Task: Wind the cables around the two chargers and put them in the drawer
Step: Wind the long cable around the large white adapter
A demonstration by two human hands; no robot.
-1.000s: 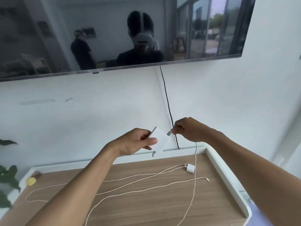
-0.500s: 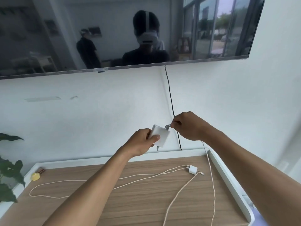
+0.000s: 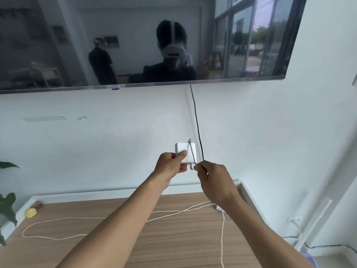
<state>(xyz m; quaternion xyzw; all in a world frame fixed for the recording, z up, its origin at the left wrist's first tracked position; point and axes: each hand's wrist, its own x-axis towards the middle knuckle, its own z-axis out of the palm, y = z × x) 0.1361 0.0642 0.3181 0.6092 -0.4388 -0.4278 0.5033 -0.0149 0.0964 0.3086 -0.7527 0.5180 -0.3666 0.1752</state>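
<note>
Where right hand (image 3: 214, 182) crosses, second charger (image 3: 219, 208) half-hidden

No readable text, labels, brands or numbers anywhere, tbh. Charger (image 3: 180, 147) face looked plain white, any print too small to make out. Little tab (image 3: 115, 88) on lower edge of TV (image 3: 58, 45) was too tiny and blurry to read.
</note>
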